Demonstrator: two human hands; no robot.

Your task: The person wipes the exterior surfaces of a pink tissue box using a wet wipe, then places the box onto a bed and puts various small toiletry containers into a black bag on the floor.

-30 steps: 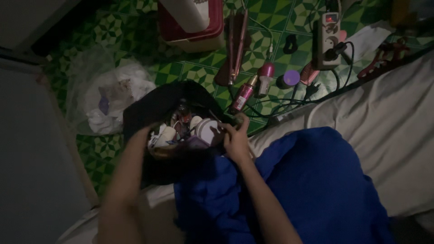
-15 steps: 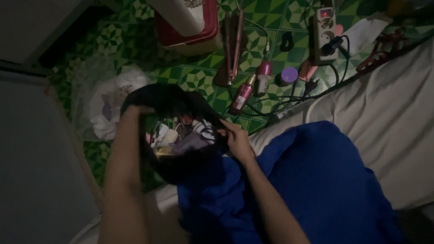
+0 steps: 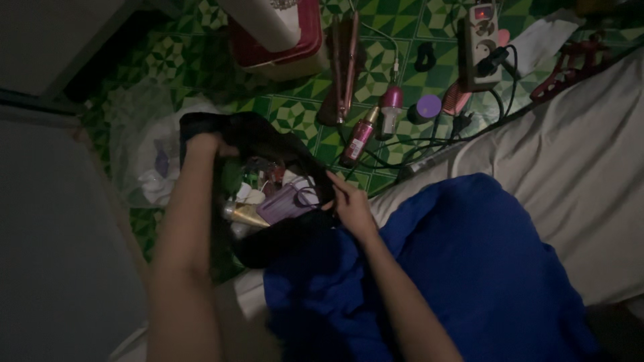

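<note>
A black pouch [image 3: 261,144] lies open at the mattress edge, filled with several cosmetics, among them a lilac tube [image 3: 285,202] and a gold tube [image 3: 247,215]. My left hand [image 3: 206,145] grips the pouch's far rim. My right hand [image 3: 350,203] holds the near right rim, so the mouth is spread wide. Blue cloth [image 3: 443,268] covers my lap under my right forearm.
On the green patterned floor lie a pink bottle [image 3: 358,137], a pink-capped bottle [image 3: 390,109], a purple jar [image 3: 428,107], a hair straightener [image 3: 343,64], a power strip [image 3: 481,41] with cables, a red-and-white box [image 3: 282,40] and a plastic bag [image 3: 144,151]. A pale mattress [image 3: 577,154] fills the right.
My left hand has moved from inside the pouch up to its far rim. The pouch mouth is wider and the lilac and gold tubes now show.
</note>
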